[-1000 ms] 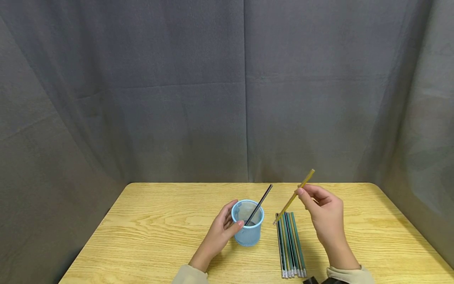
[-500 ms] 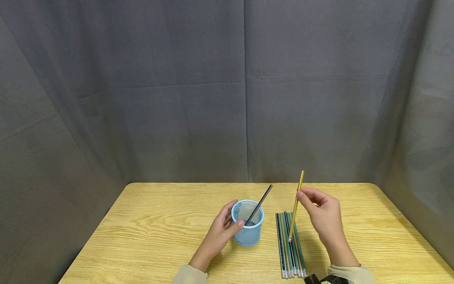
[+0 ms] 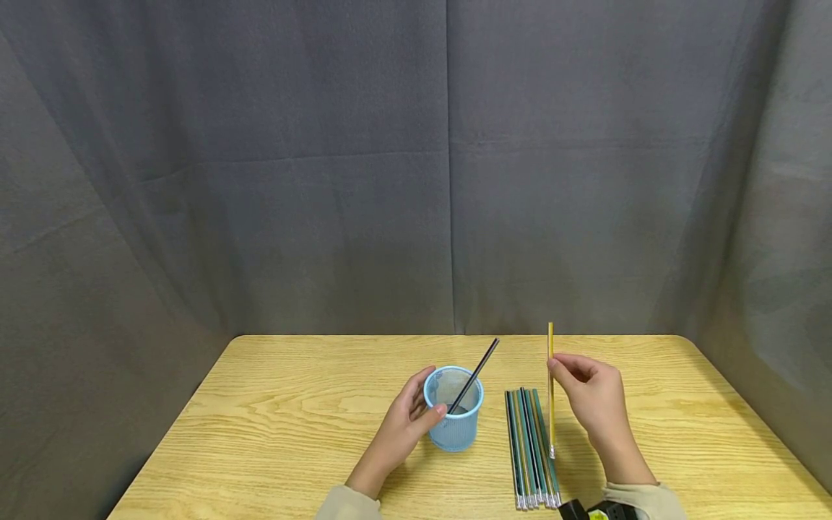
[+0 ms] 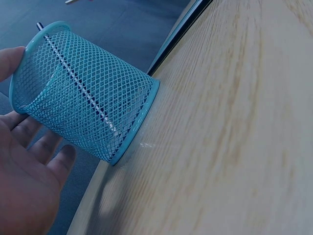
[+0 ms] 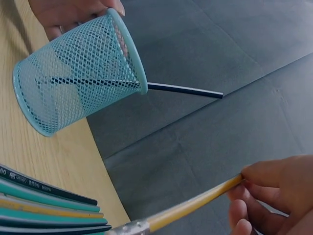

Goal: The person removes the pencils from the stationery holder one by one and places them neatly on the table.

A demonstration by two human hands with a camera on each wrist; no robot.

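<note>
My left hand [image 3: 398, 432] holds a light blue mesh pencil cup [image 3: 453, 435], thumb on the rim and fingers round the far side. The cup stands upright on the table, and one dark pencil [image 3: 482, 363] leans in it towards the right. My right hand [image 3: 596, 396] pinches a yellow pencil [image 3: 552, 415] between thumb and fingertips, to the right of the cup. This pencil is nearly upright in the head view, its metal eraser end down beside a row of pencils [image 3: 529, 448]. In the right wrist view the yellow pencil [image 5: 195, 201] slants towards that row.
Dark, green and yellowish pencils lie side by side in the row, eraser ends towards me. They are on a light wooden table [image 3: 292, 419]. Grey cloth [image 3: 325, 217] hangs behind and at both sides. A black device [image 3: 598, 511] sits at my right wrist.
My right hand has turned the yellow pencil from slanted to nearly upright and lowered it slightly, its eraser end swinging right across the row. The left hand and cup have stayed still.
</note>
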